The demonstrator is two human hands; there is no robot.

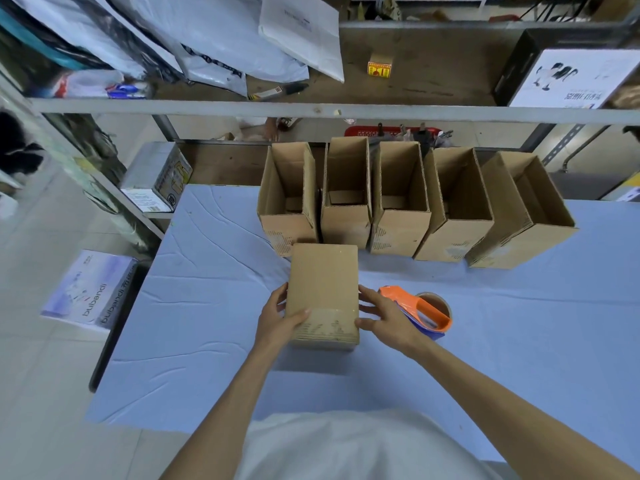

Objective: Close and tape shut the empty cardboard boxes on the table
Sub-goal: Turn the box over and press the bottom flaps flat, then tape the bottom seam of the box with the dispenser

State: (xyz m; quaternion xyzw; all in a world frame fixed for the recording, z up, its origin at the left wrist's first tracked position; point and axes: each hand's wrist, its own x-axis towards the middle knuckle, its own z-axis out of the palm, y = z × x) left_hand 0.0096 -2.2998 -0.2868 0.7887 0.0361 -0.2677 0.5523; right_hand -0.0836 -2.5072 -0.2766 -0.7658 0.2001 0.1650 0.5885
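White mailing bags lay on the shelf near a small yellow box; a red basket sat below.

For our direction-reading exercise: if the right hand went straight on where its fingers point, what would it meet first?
The closed box: the right hand points left at the box's right side, and its fingertips seem to be touching it.

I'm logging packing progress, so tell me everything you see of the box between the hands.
The box is plain brown corrugated cardboard, closed, long top face up. A clear tape strip crosses its near end over scuffed print. It sits on the blue-covered table, just before a row of open boxes. The left hand grips its left edge, thumb on top; the right hand presses straight fingers against its right side.
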